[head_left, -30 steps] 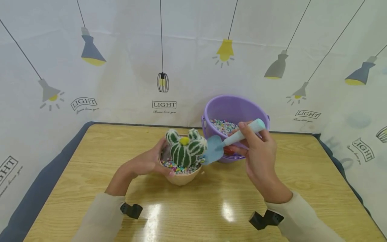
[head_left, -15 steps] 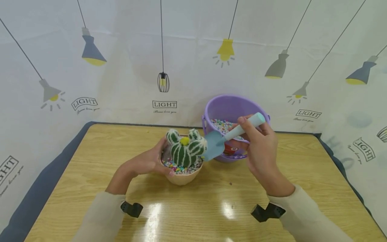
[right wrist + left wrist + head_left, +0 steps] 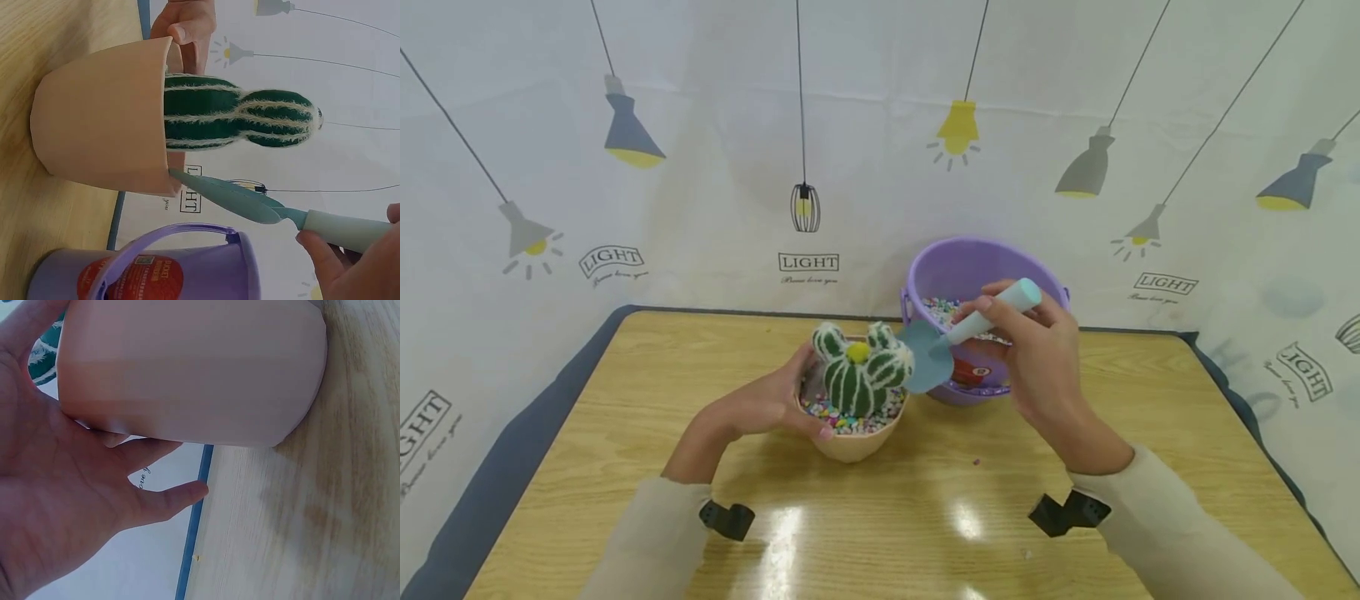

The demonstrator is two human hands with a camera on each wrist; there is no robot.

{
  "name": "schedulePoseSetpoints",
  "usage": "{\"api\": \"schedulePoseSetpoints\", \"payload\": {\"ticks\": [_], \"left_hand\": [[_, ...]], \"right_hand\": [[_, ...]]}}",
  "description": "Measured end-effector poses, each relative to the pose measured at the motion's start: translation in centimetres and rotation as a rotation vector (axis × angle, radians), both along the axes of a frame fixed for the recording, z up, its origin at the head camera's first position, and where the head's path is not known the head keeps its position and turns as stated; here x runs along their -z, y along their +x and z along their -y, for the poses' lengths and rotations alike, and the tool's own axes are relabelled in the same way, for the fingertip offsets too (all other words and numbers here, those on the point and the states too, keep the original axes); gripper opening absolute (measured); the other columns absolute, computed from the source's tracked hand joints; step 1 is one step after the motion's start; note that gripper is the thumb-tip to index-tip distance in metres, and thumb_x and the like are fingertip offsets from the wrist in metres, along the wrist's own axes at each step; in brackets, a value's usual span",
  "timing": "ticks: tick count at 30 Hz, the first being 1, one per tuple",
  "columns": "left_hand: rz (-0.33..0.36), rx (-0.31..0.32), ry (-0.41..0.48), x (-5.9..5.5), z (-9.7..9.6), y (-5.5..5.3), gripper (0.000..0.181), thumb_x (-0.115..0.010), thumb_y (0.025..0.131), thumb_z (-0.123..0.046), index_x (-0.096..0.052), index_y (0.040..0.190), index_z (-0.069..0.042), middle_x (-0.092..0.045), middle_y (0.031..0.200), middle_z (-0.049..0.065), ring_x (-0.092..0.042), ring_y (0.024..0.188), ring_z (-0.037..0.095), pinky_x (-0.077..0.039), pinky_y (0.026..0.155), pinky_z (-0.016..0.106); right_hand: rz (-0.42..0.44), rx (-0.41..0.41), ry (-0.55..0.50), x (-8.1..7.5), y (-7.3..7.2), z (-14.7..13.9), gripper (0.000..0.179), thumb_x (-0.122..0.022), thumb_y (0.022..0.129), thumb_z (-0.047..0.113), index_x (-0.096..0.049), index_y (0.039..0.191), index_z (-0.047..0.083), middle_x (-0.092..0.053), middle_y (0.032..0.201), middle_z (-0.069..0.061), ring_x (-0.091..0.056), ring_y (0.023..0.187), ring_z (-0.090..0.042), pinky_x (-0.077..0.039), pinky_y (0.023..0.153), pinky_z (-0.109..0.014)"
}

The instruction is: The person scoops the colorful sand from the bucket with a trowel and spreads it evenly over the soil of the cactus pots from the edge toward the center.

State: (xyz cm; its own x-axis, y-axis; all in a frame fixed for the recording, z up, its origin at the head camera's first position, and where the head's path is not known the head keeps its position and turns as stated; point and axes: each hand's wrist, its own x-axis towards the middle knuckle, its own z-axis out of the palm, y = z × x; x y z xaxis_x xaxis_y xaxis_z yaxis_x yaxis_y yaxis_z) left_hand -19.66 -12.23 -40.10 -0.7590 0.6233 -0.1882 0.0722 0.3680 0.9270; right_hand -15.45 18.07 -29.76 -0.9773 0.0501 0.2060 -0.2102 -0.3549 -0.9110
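Note:
A green cactus (image 3: 850, 385) with white fuzzy ribs and a yellow top stands in a peach-coloured pot (image 3: 850, 448), among colourful pebbles (image 3: 847, 422). My left hand (image 3: 765, 403) grips the pot's left side, thumb at the front rim. In the left wrist view the outer fingers (image 3: 169, 501) stick out past the pot wall (image 3: 187, 375). With my right hand (image 3: 1043, 367) I hold a small blue shovel (image 3: 928, 360) by its pale handle. In the right wrist view the shovel's blade (image 3: 231, 197) slants down with its tip at the pot's rim (image 3: 167, 119).
Behind the right hand a purple bucket (image 3: 977, 258) holds more pebbles (image 3: 940, 310); its handle hangs down in front. A stray pebble (image 3: 977, 462) lies on the wooden table (image 3: 865, 533). A cloth printed with lamps (image 3: 715, 167) hangs behind the table.
The shovel blade has risen slightly and tipped over at the pot's right rim. A loose pebble has appeared on the table. My left hand and the pot stay where they were.

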Motion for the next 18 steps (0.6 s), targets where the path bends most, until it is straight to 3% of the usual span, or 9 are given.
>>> {"api": "schedulePoseSetpoints", "payload": {"ticks": [5,10,14,18], "left_hand": [[-0.045,-0.010,0.009,-0.2,-0.1,0.5,0.126,-0.087,0.069,-0.030,0.004,0.156,-0.021,-0.012,0.159,0.013,-0.012,0.147,0.031,-0.013,0.119,0.050],[-0.198,-0.054,0.032,-0.3,-0.2,2.5,0.118,-0.081,0.077,-0.029,0.006,0.155,-0.011,-0.012,0.159,0.019,-0.013,0.146,0.035,-0.014,0.118,0.053],[-0.301,-0.169,-0.032,-0.6,-1.0,4.4,0.116,-0.079,0.079,-0.035,0.003,0.155,-0.005,-0.011,0.157,0.022,-0.018,0.144,0.038,-0.018,0.117,0.054],[-0.357,-0.332,-0.206,-0.9,-2.5,6.0,0.120,-0.078,0.075,-0.052,-0.001,0.155,-0.005,-0.004,0.159,0.021,-0.030,0.139,0.041,-0.033,0.109,0.057]], "right_hand": [[-0.048,0.067,-0.020,-1.1,-0.8,-1.0,0.018,-0.067,0.091,0.007,-0.060,0.106,-0.003,-0.071,0.087,-0.017,-0.072,0.080,-0.028,-0.059,0.068,-0.043],[-0.100,0.122,-0.064,-3.2,-1.9,-2.9,0.027,-0.068,0.090,0.008,-0.056,0.112,-0.004,-0.072,0.087,-0.019,-0.073,0.080,-0.031,-0.059,0.067,-0.043],[-0.158,0.187,-0.011,-4.9,-2.9,-4.3,0.032,-0.071,0.088,0.010,-0.056,0.112,-0.005,-0.071,0.089,-0.020,-0.073,0.080,-0.030,-0.056,0.067,-0.044],[-0.158,0.239,0.072,-5.9,-4.2,-5.3,0.035,-0.074,0.086,0.012,-0.057,0.111,-0.004,-0.072,0.092,-0.017,-0.073,0.081,-0.029,-0.055,0.068,-0.044]]}}
